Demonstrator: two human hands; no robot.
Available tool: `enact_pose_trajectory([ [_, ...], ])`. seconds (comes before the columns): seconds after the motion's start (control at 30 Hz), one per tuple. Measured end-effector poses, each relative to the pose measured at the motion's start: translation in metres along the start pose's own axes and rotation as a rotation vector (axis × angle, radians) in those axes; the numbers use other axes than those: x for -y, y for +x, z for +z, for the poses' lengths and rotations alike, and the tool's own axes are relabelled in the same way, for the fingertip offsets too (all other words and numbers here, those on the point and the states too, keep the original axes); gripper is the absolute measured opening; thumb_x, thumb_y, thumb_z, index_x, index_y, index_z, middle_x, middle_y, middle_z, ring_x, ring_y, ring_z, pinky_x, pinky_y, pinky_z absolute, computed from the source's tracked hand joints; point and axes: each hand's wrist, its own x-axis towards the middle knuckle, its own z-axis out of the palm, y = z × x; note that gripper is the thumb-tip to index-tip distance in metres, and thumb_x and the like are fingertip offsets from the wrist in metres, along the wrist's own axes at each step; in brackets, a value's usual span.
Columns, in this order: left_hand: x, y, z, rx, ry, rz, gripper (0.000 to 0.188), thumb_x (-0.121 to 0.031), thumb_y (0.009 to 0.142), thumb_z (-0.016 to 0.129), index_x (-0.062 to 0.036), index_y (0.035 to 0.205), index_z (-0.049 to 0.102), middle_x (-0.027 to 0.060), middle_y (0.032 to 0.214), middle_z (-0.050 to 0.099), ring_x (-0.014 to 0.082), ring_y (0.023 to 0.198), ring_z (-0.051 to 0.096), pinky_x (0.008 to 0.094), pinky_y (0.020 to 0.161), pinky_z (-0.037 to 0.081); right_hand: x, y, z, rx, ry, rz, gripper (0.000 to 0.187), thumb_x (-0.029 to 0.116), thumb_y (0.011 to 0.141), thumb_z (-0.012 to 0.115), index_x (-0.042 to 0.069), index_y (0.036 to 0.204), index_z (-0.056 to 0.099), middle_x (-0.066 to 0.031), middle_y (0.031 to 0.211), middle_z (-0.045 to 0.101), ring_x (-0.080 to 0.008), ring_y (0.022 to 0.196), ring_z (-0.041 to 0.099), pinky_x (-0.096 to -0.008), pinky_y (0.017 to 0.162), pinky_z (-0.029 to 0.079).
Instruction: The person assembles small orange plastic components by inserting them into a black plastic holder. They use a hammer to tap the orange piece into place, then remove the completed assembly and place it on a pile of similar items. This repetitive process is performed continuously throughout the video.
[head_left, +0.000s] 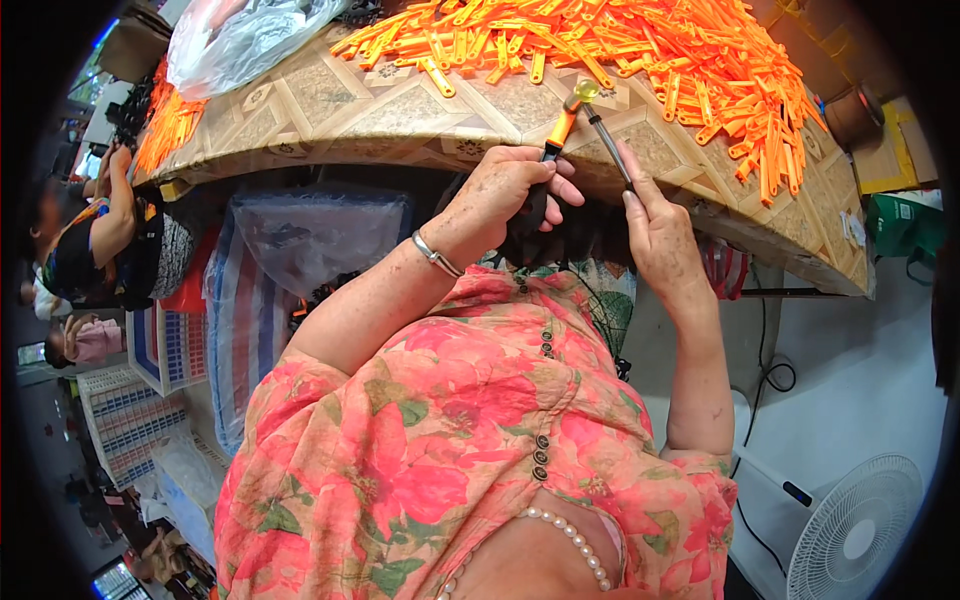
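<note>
My left hand (515, 190) is closed round a black handle (532, 208) with an orange plastic strip (562, 128) standing out of its upper end. My right hand (660, 225) grips the dark, slim shaft of a small hammer (606, 140), its fingers laid along it. The hammer's round yellow face (587, 90) is at the top of the orange strip; whether they touch, I cannot tell. Both hands are at the table's near edge. Beyond them a big heap of orange plastic strips (600, 35), many with a hole at one end, covers the far part of the table.
The patterned table (440, 120) curves across the front. A clear plastic bag (240, 50) and more orange strips (170, 125) lie at its left. Below are a striped sack (240, 300) and crates (130, 415). A white fan (855, 535) stands at right; a person (115, 230) sits at left.
</note>
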Motion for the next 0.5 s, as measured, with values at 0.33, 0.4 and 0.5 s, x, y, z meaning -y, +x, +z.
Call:
enact_pose_trajectory([
  [0.33, 0.000, -0.001, 0.000, -0.003, -0.023, -0.002, 0.028, -0.013, 0.100, 0.044, 0.0063, 0.115, 0.057, 0.0117, 0.087, 0.069, 0.0122, 0.060, 0.061, 0.0263, 0.056, 0.052, 0.017, -0.014, -0.001, -0.244, 0.208, -0.304, 0.047, 0.006, 0.098, 0.047, 0.014, 0.145, 0.046, -0.0249, 0.120, 0.063, -0.0292, 0.107, 0.066, -0.0346, 0.089, 0.048],
  [0.4, 0.002, 0.000, -0.002, 0.016, -0.033, 0.003, 0.028, -0.013, 0.100, 0.044, 0.0060, 0.116, 0.056, 0.0116, 0.087, 0.069, 0.0122, 0.061, 0.061, 0.0262, 0.057, 0.052, 0.008, -0.020, 0.004, -0.093, 0.051, -0.188, 0.055, 0.007, 0.095, 0.052, 0.022, 0.146, 0.043, -0.0263, 0.091, 0.065, -0.0421, 0.084, 0.065, -0.0467, 0.071, 0.050],
  [0.5, 0.002, 0.000, -0.002, 0.033, -0.039, 0.025, 0.029, -0.014, 0.100, 0.045, 0.0057, 0.117, 0.056, 0.0117, 0.087, 0.069, 0.0122, 0.061, 0.061, 0.0259, 0.056, 0.052, 0.009, -0.022, 0.009, -0.030, 0.029, -0.089, 0.056, 0.006, 0.095, 0.051, 0.020, 0.148, 0.041, -0.0250, 0.090, 0.065, -0.0353, 0.081, 0.069, -0.0450, 0.068, 0.050],
])
